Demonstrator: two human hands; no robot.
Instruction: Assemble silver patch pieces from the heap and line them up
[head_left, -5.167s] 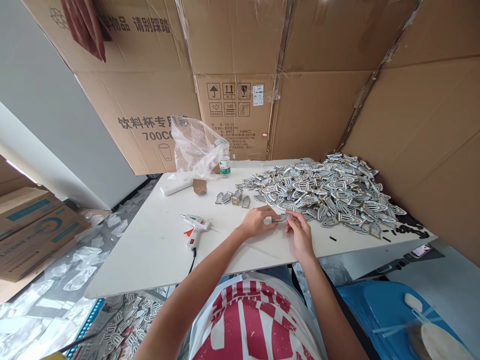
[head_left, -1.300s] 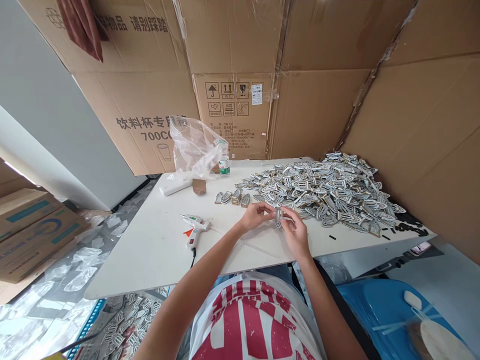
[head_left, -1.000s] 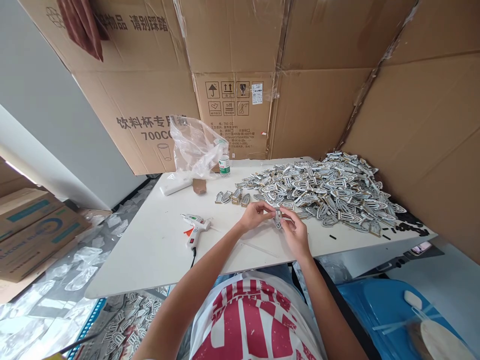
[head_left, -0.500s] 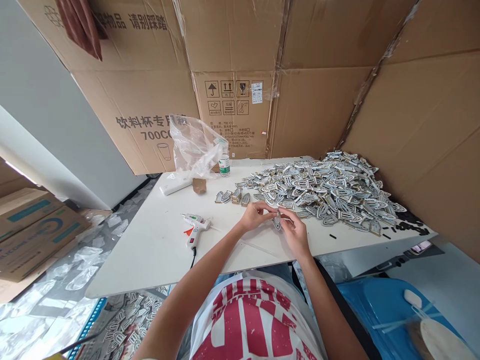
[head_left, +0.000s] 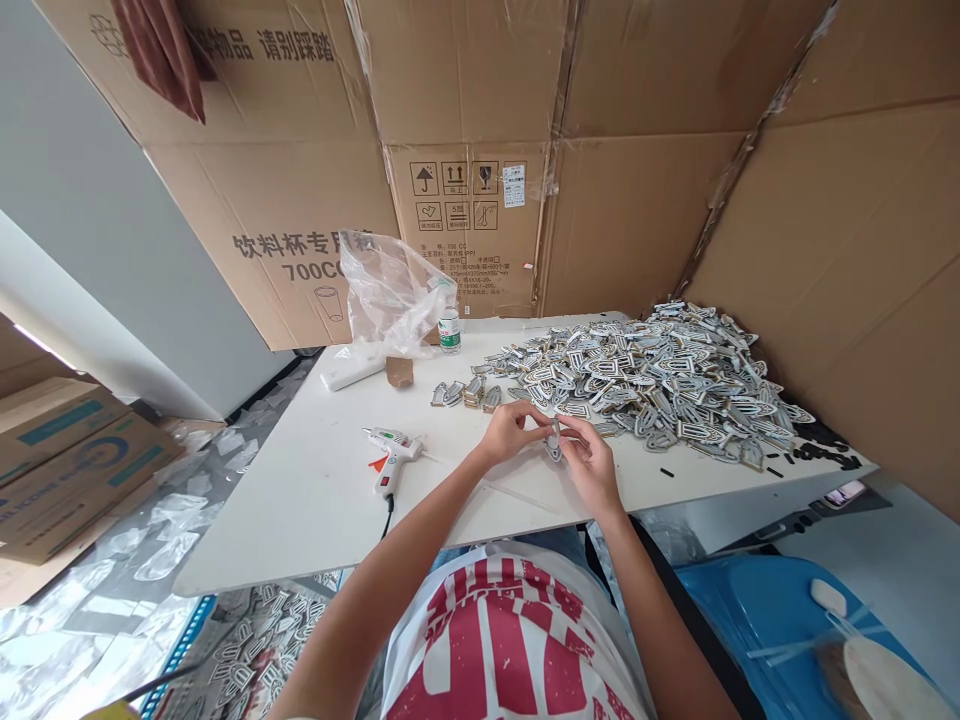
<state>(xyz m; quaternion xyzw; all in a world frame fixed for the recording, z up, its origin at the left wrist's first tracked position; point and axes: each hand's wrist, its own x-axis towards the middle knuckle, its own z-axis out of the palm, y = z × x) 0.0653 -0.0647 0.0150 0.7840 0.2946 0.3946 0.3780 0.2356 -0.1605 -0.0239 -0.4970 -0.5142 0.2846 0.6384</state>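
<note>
Over the front middle of the white table (head_left: 315, 500), my left hand (head_left: 511, 430) and my right hand (head_left: 589, 462) meet around one small grey-and-white clip-shaped piece (head_left: 554, 446). Both hands pinch it with curled fingers and hold it upright just above the tabletop. A large heap of the same pieces (head_left: 645, 385) covers the table's right half, just beyond my right hand. A short row of a few such pieces (head_left: 466, 393) lies behind my left hand.
A white hot-glue gun (head_left: 391, 452) with an orange trigger lies left of my hands, cord running off the front edge. A clear plastic bag (head_left: 390, 295), small bottle (head_left: 449, 331) and white power strip (head_left: 351, 372) stand at the back. Cardboard boxes wall the table. More pieces litter the floor (head_left: 247, 650).
Five seconds ago the piece lay flat between my hands; it now stands upright in both pinches. Over the last second only my fingers shifted slightly around it.
</note>
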